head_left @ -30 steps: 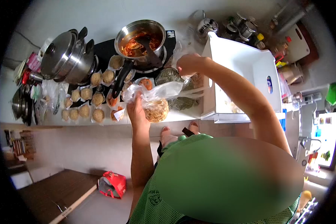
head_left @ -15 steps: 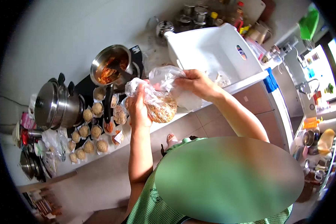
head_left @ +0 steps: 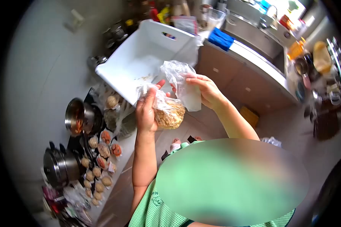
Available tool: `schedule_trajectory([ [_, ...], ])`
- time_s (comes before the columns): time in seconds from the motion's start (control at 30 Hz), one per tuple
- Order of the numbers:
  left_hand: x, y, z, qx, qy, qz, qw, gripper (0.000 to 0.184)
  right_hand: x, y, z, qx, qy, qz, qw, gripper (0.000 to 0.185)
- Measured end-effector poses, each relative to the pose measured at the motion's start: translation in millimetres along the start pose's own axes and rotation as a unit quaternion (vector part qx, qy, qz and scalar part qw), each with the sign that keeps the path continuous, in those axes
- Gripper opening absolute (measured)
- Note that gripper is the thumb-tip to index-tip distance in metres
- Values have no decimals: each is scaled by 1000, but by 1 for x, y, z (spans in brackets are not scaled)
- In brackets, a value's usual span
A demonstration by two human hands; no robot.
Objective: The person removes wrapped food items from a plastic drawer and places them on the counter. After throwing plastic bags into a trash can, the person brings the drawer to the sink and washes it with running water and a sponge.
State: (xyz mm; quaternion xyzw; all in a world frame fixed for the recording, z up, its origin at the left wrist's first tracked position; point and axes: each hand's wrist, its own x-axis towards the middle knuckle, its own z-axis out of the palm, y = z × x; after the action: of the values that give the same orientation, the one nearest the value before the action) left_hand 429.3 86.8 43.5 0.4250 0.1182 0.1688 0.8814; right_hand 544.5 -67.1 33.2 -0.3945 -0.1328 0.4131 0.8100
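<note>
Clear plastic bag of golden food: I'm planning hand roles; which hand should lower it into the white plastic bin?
Left hand, probably: it grips the bag; the right hand holds loose translucent plastic.

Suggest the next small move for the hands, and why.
I'd probably work the clear bag open with the right hand: it hangs limp, looks empty, and shows no clear opening. The left hand has the food bag by its bunched top, so that one likely just needs holding.
</note>
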Motion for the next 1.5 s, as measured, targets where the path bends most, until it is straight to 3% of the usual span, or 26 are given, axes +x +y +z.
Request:
schedule_trajectory([
  [0.13,7,-44,35,43,-119,-101,987,20,-56,0,-26,-124,102,-109,981,22],
  [0.3,-1,-89,81,36,-274,-237,932,25,-139,17,-52,-103,254,-182,944,20],
  [0.47,-32,-151,107,16,-412,-337,847,27,-225,57,-59,-70,410,-276,866,16],
  [0.63,-86,-203,145,47,-415,-419,806,26,-329,88,-60,56,531,-358,766,18],
  [0.77,-129,-266,174,28,-366,-476,799,28,-417,105,-75,127,645,-421,625,24],
  [0.9,-183,-329,210,6,-326,-513,794,22,-491,120,-96,159,661,-477,557,23],
  [1.03,-228,-384,248,62,-329,-497,801,25,-537,127,-120,192,656,-460,566,25],
  [1.1,-238,-412,254,135,-415,-432,789,35,-550,129,-130,264,580,-442,632,27],
  [1.13,-236,-415,256,256,-465,-434,728,50,-559,138,-143,300,515,-448,667,28],
  [1.17,-243,-416,255,300,-467,-361,749,61,-562,144,-148,302,516,-448,665,28],
  [1.23,-248,-416,249,305,-455,-322,772,66,-557,144,-155,426,334,-474,695,31],
  [1.27,-244,-416,248,287,-487,-376,734,70,-553,144,-159,444,276,-471,711,33],
  [1.3,-245,-408,249,289,-484,-376,736,70,-548,138,-157,457,265,-454,718,26],
  [1.37,-246,-387,255,214,-511,-515,654,60,-535,133,-163,445,228,-427,754,27],
  [1.4,-250,-380,257,174,-497,-530,664,47,-529,130,-165,446,224,-424,756,27],
  [1.47,-245,-377,260,155,-531,-493,672,32,-519,120,-165,399,200,-356,821,32],
  [1.5,-242,-373,261,164,-549,-458,679,26,-514,114,-161,399,200,-356,821,32],
])
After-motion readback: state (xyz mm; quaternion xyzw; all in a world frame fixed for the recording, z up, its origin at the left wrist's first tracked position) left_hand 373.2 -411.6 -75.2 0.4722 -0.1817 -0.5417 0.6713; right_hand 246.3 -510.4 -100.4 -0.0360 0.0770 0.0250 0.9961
